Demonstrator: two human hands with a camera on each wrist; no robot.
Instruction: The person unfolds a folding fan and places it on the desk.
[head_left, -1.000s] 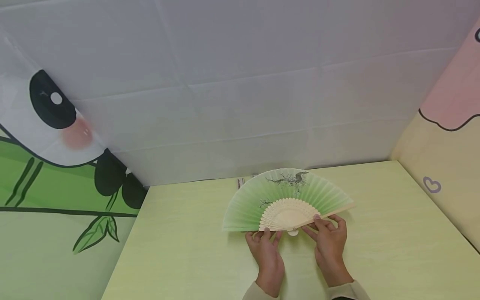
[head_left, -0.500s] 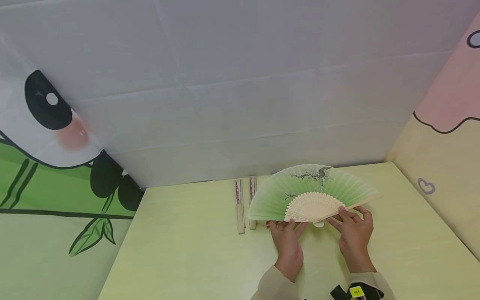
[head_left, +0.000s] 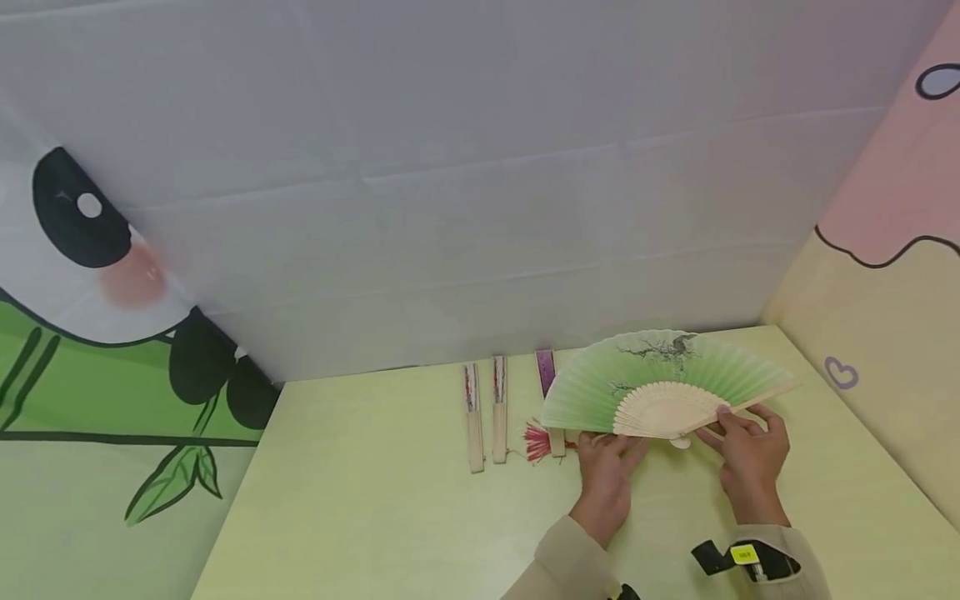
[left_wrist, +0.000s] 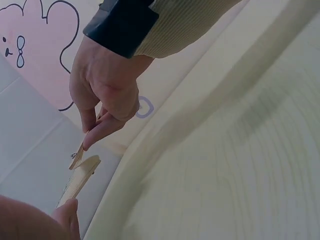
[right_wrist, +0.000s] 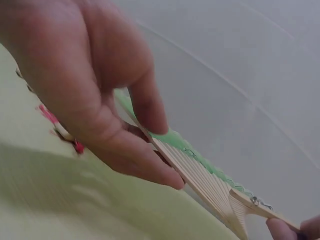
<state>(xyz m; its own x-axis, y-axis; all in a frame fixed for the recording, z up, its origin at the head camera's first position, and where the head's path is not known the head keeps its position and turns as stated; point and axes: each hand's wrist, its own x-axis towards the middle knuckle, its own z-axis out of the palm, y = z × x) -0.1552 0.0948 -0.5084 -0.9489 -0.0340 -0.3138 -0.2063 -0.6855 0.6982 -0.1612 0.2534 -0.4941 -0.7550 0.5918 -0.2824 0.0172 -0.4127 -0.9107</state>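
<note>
Green folding fan (head_left: 663,367): spread wide, lower right of the head frame, looks held up off the yellow-green table (head_left: 390,508)
Handling: my guess is super light, stiff along the pale ribs (head_left: 667,408) but soft and easy to tear in the pleated leaf – not very slippery
Where to grab: the outer guard sticks, I'd say, near the pivot (head_left: 680,442); stay off the leaf
Right hand (head_left: 753,458): thumb and fingers pinching the right-side stick
Left hand (head_left: 602,483): clamped on the opposite edge, fingers partly hidden in the head view
Fan count: four – one open, plus two reddish-patterned folded fans (head_left: 473,417) and one purple folded fan (head_left: 546,375), partly covered, around lower centre
Tassels: one red tassel (head_left: 537,442) that I can see
Hands: two, both busy
</note>
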